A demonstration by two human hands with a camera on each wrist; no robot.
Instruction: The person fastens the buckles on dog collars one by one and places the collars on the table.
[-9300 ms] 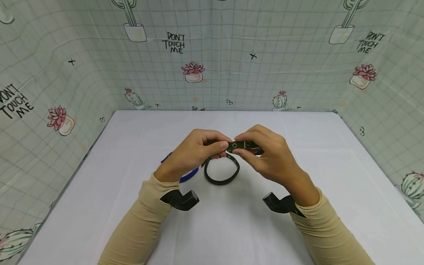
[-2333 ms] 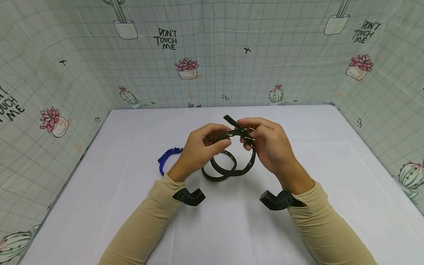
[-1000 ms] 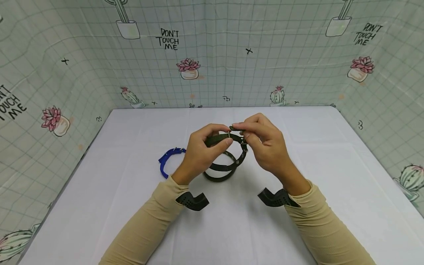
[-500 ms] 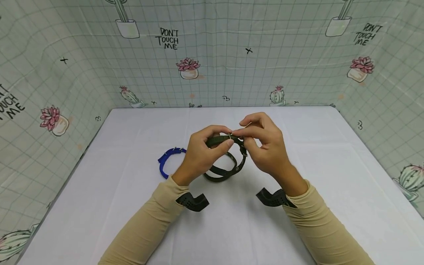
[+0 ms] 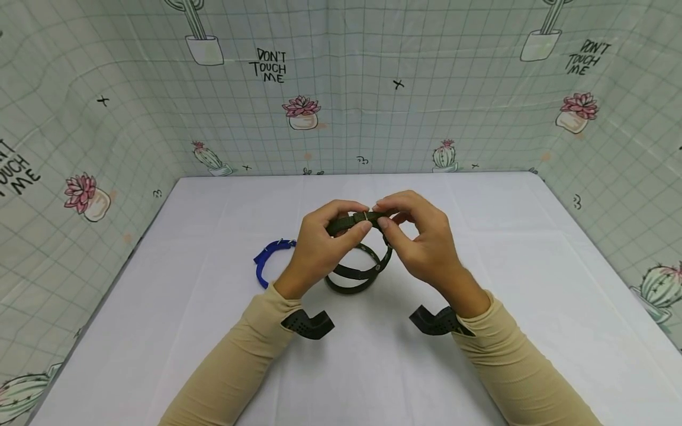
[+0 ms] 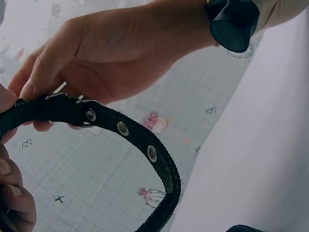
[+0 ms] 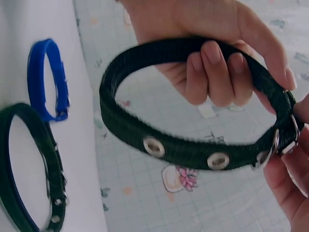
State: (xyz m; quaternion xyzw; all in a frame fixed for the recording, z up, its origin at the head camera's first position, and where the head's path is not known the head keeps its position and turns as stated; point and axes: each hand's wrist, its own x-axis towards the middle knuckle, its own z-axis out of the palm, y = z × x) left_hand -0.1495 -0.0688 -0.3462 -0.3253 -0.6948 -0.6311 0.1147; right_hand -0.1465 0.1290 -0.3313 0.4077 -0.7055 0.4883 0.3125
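- The dark green collar [image 5: 356, 223] is held in the air above the white table [image 5: 479, 284], directly over a second dark green collar [image 5: 351, 278] that lies flat on the table.
- It looks like light woven webbing: soft enough to bend into a loop, yet stiff enough to keep its curve. The metal eyelets [image 7: 153, 146] and the buckle [image 7: 280, 137] are the only hard parts, so the flat strap on either side of the buckle is probably the surest place to hold it.
- The left hand [image 5: 319, 248] is curled round the strap just left of the buckle, fingers wrapped under and thumb on top.
- The right hand [image 5: 421, 239] pinches the strap at the buckle between thumb and fingertips, its other fingers loosely bent.
- A blue collar [image 5: 264, 260] lies on the table to the left of the held collar, well apart from both hands.
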